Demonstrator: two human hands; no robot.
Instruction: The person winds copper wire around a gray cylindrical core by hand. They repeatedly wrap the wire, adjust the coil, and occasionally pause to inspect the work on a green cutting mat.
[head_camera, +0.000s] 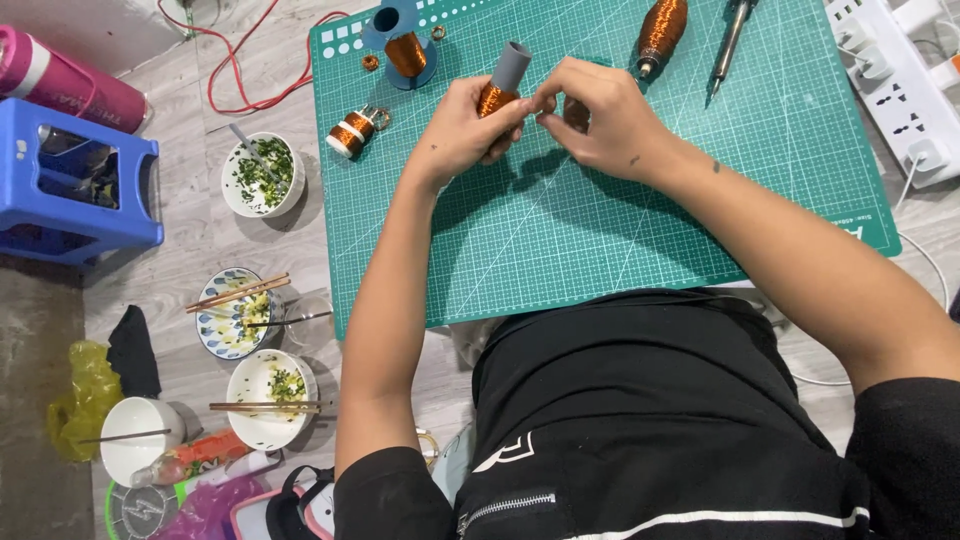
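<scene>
Black-clad torso (640, 420) leans over green cutting mat (620, 230); left hand (462, 130) grips copper-wound grey tube (505, 78) steady while right hand (600, 118) pinches its wire.

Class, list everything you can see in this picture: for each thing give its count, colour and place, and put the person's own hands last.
Cutting mat: one, green, on the floor under the hands.
Grey tube wound with copper wire: one, held above the mat.
Copper wire spools: three, orange, on the mat's far part.
Soldering iron: one, dark, mat's far right.
Power strip: one, white, right of the mat.
Bowls: four, white or patterned, left of the mat.
Stool: one, blue, far left.
Left hand: holds the tube.
Right hand: fingers pinched at the tube.
</scene>
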